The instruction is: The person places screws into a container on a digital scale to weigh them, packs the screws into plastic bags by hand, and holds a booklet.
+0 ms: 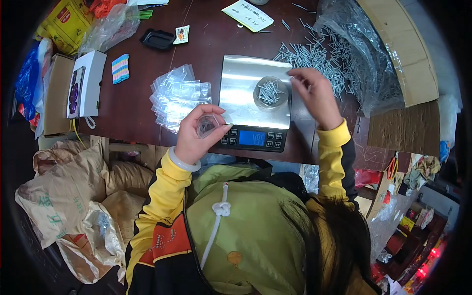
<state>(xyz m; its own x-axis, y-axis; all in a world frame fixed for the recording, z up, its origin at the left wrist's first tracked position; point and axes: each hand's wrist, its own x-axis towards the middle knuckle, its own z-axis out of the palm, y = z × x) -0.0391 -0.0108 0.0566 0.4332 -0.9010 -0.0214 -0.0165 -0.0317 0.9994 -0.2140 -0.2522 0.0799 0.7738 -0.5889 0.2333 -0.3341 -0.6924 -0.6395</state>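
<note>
My left hand is closed around a small clear plastic bag, its mouth spread, at the front left corner of the scale. The scale has a silver plate and a lit blue display; its digits are hard to read. On the plate stands a round clear container with a heap of silver nails in it. Over the scale's right edge, my right hand has its fingers apart, beside the container and the loose nails. I see nothing in its fingers.
Flat clear bags lie fanned out left of the scale. At the right stands a cardboard box lined with plastic, nails spilling from it. A handwritten card, black tray and white box are farther off.
</note>
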